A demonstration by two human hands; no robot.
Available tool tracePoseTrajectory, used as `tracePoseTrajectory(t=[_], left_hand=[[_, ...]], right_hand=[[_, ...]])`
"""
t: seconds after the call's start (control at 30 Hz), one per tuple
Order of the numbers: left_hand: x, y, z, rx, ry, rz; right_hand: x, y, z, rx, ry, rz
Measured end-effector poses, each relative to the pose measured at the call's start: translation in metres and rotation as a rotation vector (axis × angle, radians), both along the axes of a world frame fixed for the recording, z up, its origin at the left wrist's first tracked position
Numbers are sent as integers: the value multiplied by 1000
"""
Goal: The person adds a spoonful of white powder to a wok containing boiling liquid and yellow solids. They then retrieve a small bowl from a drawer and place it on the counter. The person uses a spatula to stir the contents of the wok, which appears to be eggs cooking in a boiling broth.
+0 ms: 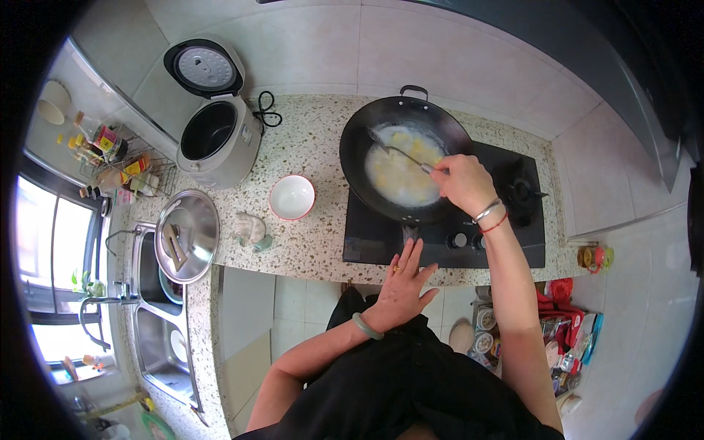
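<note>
A black wok (356, 158) sits on the stove, holding bubbling whitish liquid with pale yellow pieces (403, 172). My right hand (467, 183) is closed around the handle of a metal cooking utensil (408, 156) that slants down to the left into the wok. Its head is near the liquid's far-left edge, too unclear to tell its shape. My left hand (400, 286) is open with fingers spread, its fingertips at the wok's long handle (411, 232) on the near side. Whether they press on it, I cannot tell.
Left of the black stove (367, 238) stand a white bowl (292, 197) and a rice cooker (220, 143) with its lid up. A metal lid (202, 249) lies near the sink (158, 345). A range hood (572, 66) overhangs at upper right; jars (485, 319) stand low on the right.
</note>
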State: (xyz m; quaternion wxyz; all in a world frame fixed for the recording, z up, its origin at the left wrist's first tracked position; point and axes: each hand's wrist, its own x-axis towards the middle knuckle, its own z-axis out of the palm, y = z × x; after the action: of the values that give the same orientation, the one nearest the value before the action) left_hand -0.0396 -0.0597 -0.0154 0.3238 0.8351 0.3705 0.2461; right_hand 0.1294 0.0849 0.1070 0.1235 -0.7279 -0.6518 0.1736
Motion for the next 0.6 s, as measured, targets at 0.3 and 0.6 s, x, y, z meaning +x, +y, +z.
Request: tracePoseTrajectory(t=[0.3, 0.6], left_hand=[[0, 1, 3, -31, 0, -5], [5, 1, -1, -98, -124, 67]], right_hand=[[46, -27, 26, 79, -62, -61], [75, -78, 77, 219, -360, 72]])
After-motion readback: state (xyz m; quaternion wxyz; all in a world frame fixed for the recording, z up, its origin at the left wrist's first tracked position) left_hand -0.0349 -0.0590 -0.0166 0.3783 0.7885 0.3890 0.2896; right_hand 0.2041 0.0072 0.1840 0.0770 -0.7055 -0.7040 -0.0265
